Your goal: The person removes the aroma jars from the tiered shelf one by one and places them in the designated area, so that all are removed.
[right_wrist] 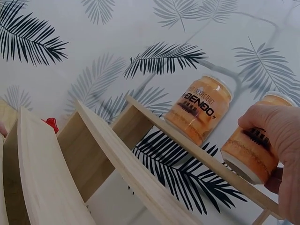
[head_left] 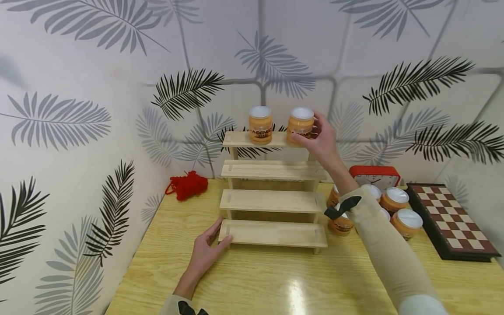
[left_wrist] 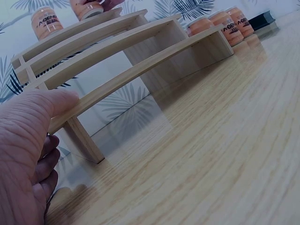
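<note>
A four-step wooden display rack (head_left: 271,200) stands on the table against the wall. My right hand (head_left: 324,139) grips an orange can (head_left: 300,124) with a pale lid at the right part of the top step, thumb in front and fingers round its far side. Whether its base rests on the board I cannot tell. To its left another orange can (head_left: 260,124) stands upright on that step. My left hand (head_left: 206,247) holds the left end of the lowest step; in the left wrist view the thumb (left_wrist: 63,101) lies on the board and the fingers curl below it.
Several more orange cans (head_left: 407,223) stand right of the rack, partly hidden by my right arm. Behind them is a red clock (head_left: 374,175). A chessboard (head_left: 453,218) lies at the far right, and red yarn (head_left: 189,185) lies left of the rack.
</note>
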A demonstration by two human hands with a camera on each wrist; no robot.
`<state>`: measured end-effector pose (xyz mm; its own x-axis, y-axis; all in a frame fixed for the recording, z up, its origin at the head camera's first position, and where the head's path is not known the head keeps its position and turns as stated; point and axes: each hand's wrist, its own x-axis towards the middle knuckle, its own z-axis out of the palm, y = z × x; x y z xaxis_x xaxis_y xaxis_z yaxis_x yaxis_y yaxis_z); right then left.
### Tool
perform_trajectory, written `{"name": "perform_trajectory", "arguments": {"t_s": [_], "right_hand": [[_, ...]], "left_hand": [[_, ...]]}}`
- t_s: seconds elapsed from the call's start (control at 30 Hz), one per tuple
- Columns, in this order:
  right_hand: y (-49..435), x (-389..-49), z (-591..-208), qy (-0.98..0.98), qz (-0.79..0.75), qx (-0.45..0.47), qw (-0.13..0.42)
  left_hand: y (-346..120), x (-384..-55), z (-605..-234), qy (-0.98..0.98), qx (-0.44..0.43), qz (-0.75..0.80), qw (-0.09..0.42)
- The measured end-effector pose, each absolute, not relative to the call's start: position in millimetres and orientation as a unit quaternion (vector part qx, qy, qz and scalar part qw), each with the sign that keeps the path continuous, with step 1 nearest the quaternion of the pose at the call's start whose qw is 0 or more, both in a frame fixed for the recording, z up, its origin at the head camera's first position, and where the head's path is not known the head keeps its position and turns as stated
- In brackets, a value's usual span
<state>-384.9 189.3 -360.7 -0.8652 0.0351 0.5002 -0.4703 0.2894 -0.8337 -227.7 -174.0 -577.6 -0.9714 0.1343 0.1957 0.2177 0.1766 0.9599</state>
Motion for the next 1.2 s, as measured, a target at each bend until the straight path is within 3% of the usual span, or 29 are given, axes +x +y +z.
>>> {"name": "perform_trajectory", "arguments": {"t_s": [1.2], "right_hand": [[214, -269, -381, -0.749, 0.571, 0.136, 0.307]], "left_hand": [[-174, -228, -580, -0.768, -0.114, -0.629, 0.037]]}}
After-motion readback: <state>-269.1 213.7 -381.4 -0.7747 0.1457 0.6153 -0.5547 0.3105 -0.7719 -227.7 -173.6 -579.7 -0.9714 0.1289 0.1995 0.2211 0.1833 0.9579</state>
